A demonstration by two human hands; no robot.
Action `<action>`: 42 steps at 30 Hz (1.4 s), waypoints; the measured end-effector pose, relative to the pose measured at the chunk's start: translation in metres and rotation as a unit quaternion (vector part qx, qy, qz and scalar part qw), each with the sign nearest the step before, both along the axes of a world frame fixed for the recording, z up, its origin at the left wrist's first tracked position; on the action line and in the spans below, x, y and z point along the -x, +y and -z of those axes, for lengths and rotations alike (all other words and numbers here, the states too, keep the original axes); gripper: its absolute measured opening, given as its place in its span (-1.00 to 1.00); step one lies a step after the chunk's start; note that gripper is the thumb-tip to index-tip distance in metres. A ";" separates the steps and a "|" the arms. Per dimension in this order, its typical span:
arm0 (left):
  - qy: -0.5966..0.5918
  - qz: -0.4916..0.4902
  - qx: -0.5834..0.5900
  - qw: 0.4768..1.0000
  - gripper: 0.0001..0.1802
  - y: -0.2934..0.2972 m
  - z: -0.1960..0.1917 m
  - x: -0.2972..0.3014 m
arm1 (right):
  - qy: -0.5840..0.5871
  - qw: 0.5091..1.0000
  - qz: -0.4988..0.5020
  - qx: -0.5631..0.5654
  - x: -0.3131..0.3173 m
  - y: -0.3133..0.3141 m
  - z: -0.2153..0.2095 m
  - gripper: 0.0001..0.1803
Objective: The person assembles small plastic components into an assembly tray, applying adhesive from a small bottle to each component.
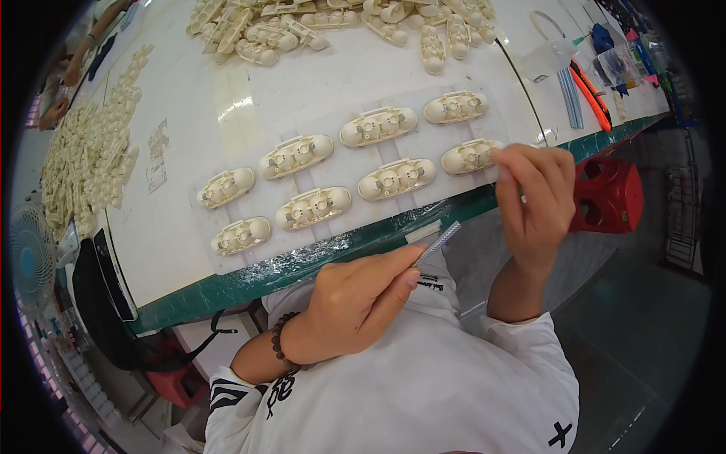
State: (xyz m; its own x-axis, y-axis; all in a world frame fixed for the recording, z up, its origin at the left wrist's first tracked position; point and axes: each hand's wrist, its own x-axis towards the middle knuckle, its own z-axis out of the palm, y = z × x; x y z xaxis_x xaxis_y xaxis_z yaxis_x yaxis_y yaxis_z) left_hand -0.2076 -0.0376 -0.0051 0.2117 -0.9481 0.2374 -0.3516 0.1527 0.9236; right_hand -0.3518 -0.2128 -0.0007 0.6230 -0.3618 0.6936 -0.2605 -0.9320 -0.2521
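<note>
My left hand [349,301] pinches a narrow grey patterned strip [440,242] between thumb and fingers, in front of the table edge. At the right end of the near row, the fingertips of my right hand [538,193] are closed at a cream plastic part [467,157], covering its right end. Whatever they pinch is hidden. Similar oblong parts with rounded ends lie in two rows, among them one in the near row [397,179] and one in the far row [378,127]. Small grey patches show on several of them.
A heap of cream parts [302,29] lies at the back, another pile [83,163] at the left. An orange cutter [591,94] and grey strips [570,98] lie at the right. A red stool [611,195] stands beyond the green table edge [227,286]. Another person's hand [53,113] shows far left.
</note>
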 end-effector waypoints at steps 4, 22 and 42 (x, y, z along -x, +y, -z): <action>0.009 -0.005 0.014 1.000 -0.74 0.001 0.003 0.001 | 0.074 0.997 0.019 -0.013 -0.007 -0.003 -0.007 -0.70; 0.008 0.002 0.011 1.000 -0.74 0.000 0.005 0.000 | 0.077 0.995 -0.032 -0.051 -0.008 -0.011 -0.012 -0.72; 0.001 -0.009 0.022 1.000 -0.72 0.003 0.006 -0.001 | 0.176 0.970 -0.131 -0.101 -0.016 -0.039 -0.045 -0.85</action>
